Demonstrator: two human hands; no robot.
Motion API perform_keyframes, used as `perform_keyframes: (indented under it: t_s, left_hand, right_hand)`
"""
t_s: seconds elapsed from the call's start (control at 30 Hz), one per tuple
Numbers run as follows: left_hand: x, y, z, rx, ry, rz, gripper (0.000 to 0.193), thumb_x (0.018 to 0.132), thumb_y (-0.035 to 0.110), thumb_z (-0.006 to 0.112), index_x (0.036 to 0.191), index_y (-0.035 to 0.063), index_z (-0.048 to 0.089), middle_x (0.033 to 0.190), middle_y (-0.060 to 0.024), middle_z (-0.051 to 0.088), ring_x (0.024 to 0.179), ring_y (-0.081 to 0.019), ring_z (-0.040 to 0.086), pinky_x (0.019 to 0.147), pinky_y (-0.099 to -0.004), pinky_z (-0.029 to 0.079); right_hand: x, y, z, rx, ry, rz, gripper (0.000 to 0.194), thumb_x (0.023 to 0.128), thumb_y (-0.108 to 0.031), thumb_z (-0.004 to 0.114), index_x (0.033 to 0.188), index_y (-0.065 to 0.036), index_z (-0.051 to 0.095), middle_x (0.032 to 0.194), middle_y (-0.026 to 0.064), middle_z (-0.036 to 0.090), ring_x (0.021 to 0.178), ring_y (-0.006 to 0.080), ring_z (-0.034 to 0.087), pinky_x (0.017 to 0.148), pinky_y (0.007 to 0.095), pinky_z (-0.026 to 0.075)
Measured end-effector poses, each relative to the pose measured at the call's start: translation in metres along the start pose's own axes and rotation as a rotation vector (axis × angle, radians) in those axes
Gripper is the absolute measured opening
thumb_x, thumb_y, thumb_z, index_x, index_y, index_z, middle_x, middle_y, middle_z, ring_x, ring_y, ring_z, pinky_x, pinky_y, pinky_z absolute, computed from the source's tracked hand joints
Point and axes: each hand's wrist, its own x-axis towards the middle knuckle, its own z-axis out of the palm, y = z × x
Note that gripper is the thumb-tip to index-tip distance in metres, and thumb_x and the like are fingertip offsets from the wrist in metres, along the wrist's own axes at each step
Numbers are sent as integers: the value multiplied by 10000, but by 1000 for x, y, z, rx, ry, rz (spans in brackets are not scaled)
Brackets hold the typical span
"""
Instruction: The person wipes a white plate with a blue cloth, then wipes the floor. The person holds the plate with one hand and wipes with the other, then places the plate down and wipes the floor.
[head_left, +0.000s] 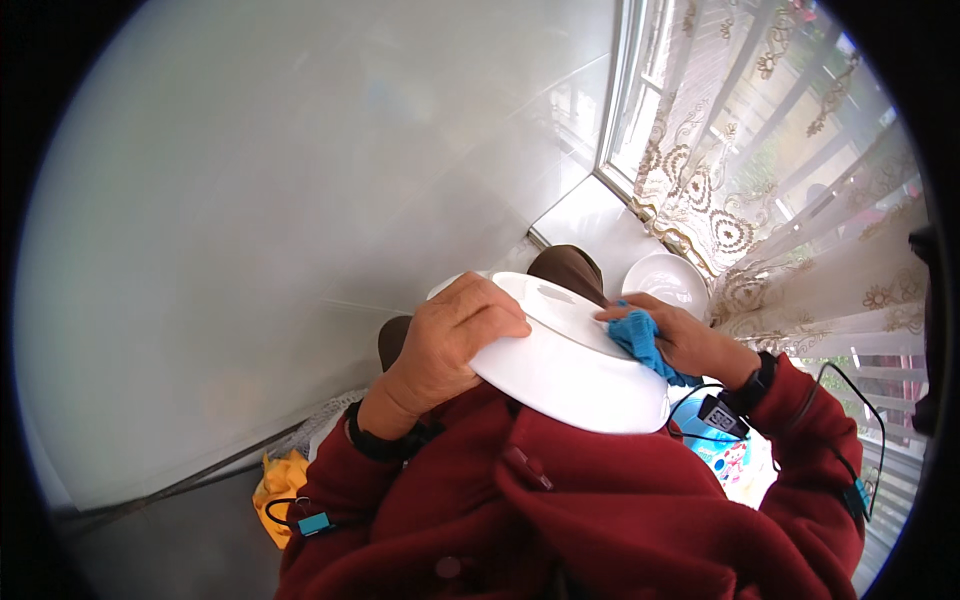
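Note:
My left hand (457, 330) grips the left rim of a large white dish (570, 382), which is tilted above my lap with its underside and foot ring towards me. A blue cloth (637, 337) is bunched in my right hand (675, 334), at the right side of the dish. My right fingertips are slightly blurred. Past that hand, a round white plate (666, 281) lies on the white windowsill.
A sheer embroidered curtain (720, 225) hangs over the window at the right. Grey-white tiled wall (300, 187) rises in front. A blue printed container (709, 442) is by my right forearm, near a black cable (862, 397). Something yellow (281, 487) lies at lower left.

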Motion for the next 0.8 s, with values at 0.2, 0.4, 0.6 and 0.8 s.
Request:
perform_keyframes:
  t_s: [0.2,0.4,0.6,0.8]
  left_hand:
    - [-7,-2,3,40,38,39,321,598,4,809,857,78,634,860,-34,598,759,-213,563,627,-311,451]
    - [-16,-2,5,29,115,28,347,562,-2,831,828,82,623,856,-46,595,747,-214,576,616,-310,459]
    - [-13,5,7,42,162,42,310,552,-30,771,810,72,633,817,-50,579,739,-230,575,618,-324,474]
    - [0,16,16,40,94,126,308,553,-15,811,792,82,642,834,-39,609,745,-221,586,626,-309,478]
  right_hand:
    - [-29,-38,-9,-280,44,146,382,805,-104,675,1183,-162,659,1005,130,568,929,350,618,803,421,510]
    - [-28,-42,-12,102,12,-281,356,736,-57,786,1070,-151,706,1141,111,610,1070,303,622,904,363,504]
    - [-31,-13,-15,173,30,68,347,746,71,695,1057,-82,721,1138,122,599,1036,263,615,908,347,492]
    - [45,-29,-8,57,-10,-362,422,733,64,672,1127,-84,671,1139,137,599,1046,317,603,916,385,495]
